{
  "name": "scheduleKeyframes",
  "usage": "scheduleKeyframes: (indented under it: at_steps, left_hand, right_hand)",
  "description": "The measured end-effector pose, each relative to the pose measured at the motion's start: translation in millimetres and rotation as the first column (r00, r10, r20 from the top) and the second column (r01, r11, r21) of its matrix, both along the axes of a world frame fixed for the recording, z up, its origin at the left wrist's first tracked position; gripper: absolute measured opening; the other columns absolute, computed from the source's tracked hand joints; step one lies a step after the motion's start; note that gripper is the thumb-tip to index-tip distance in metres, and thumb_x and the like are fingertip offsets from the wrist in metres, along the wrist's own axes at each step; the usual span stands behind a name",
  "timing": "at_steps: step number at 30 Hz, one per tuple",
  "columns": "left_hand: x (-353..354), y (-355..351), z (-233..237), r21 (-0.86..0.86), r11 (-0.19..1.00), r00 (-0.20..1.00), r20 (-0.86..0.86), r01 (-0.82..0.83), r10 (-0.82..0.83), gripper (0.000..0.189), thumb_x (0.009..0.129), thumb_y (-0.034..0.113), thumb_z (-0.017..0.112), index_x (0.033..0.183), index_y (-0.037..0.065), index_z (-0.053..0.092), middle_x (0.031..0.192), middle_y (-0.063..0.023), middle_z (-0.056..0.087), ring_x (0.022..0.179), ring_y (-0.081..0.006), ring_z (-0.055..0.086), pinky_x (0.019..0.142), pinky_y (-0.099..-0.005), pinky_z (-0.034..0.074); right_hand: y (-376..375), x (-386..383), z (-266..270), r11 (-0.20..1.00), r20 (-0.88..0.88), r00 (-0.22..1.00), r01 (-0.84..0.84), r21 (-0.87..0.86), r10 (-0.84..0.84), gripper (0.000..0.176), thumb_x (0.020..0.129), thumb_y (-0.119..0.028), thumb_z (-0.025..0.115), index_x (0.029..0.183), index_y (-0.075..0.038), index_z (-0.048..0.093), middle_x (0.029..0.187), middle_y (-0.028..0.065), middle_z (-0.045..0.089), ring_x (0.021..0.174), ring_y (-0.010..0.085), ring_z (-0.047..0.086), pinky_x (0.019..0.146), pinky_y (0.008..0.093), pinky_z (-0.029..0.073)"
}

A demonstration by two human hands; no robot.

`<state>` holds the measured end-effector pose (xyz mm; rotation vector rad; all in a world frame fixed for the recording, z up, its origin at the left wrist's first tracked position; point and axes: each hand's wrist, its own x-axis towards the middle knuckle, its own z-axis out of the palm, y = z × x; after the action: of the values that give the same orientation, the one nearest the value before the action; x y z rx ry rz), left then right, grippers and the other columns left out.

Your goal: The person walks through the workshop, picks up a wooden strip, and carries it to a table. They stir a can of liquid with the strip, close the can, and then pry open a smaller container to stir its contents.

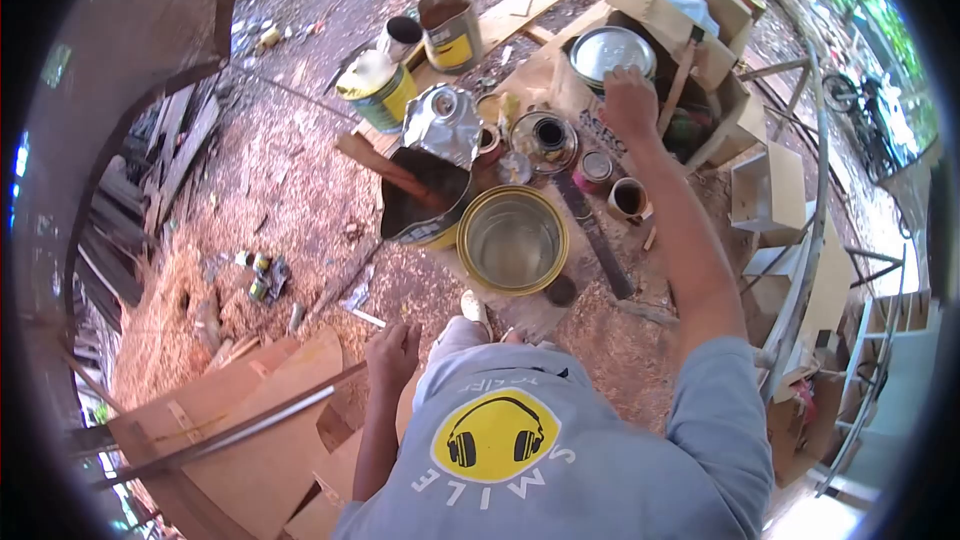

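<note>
My right hand point(632, 107) reaches forward, its fingers curled at the near rim of a lidded metal can point(606, 48). The exact grip under those fingers is hidden. Down by my left side, my left hand point(393, 352) is loosely closed with nothing visible in it. A large open can point(512, 241) with a gold rim stands in front of me, with pale liquid inside. Left of it is a dark open tin point(400, 215) with a wooden stick point(390, 172) leaning in it. Small jars and a pink can point(594, 168) stand between the big cans.
A long dark flat strip point(600, 240) lies right of the open can. Farther off are a yellow-green can point(378, 90) and a tall open tin point(450, 35). Cardboard boxes point(775, 185) line the right side. Cut plywood sheets point(230, 420) and wood shavings point(165, 325) lie to the left.
</note>
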<state>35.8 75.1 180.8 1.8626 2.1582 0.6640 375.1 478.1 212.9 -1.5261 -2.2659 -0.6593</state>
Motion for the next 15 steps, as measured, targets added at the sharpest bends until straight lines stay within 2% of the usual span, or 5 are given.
scheduleKeyframes:
  at_steps: [4,7,15]
  left_hand:
    - [-9.4,-25.7,-14.0,-0.005,0.993,0.993,0.017,-0.117,0.117,0.032,0.087,0.018,0.066,0.062,0.004,0.051,0.06,-0.0108,0.052,0.052,-0.0295,0.053,0.049,-0.0409,0.041]
    - [-15.2,-28.6,-23.1,-0.02,0.989,0.988,0.027,-0.15,0.15,0.033,0.087,0.019,0.066,0.061,0.005,0.05,0.059,-0.0107,0.051,0.052,-0.0293,0.053,0.049,-0.0405,0.041]
    - [-22.8,6.8,-16.5,0.01,1.0,0.997,0.071,-0.023,0.022,0.028,0.087,0.02,0.065,0.066,0.005,0.054,0.061,-0.0113,0.053,0.054,-0.031,0.055,0.051,-0.0427,0.043]
  right_hand:
    - [6.3,-1.1,9.6,0.989,0.167,0.986,0.004,-0.146,0.021,0.013,0.074,-0.014,0.063,0.083,-0.008,0.07,0.092,0.0064,0.066,0.097,0.0239,0.062,0.077,0.0344,0.054]
    - [-3.3,-4.1,19.2,0.985,0.187,0.981,-0.016,-0.171,0.048,0.014,0.074,-0.015,0.064,0.084,-0.008,0.07,0.093,0.0068,0.066,0.097,0.0241,0.061,0.078,0.0344,0.053]
    - [14.3,10.7,15.9,0.988,0.109,0.99,-0.07,-0.135,0.085,0.01,0.082,-0.014,0.059,0.084,-0.008,0.067,0.089,0.0067,0.065,0.093,0.0258,0.061,0.077,0.0355,0.052]
